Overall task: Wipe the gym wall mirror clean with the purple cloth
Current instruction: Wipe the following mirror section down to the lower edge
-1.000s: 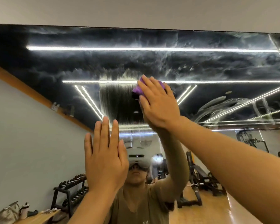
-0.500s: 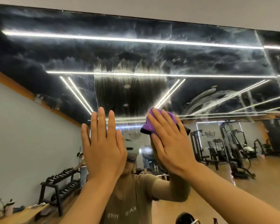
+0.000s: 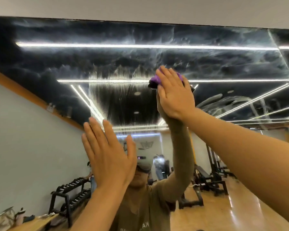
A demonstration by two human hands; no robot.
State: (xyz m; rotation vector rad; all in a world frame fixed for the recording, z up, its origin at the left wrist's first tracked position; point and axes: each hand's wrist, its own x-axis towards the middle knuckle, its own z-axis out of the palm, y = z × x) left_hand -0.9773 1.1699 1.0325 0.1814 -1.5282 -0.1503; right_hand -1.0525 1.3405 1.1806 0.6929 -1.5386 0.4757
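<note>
Both hands flat, fingers straight: my right hand (image 3: 173, 95) should press the purple cloth (image 3: 154, 80) down from twelve o'clock in overlapping strokes while my left hand (image 3: 109, 157) braces on the mirror (image 3: 223, 64).

The big wall mirror (image 3: 207, 52) was smeared up high. The purple cloth (image 3: 154, 80) and a flat left hand (image 3: 110, 157) lay on it.
</note>
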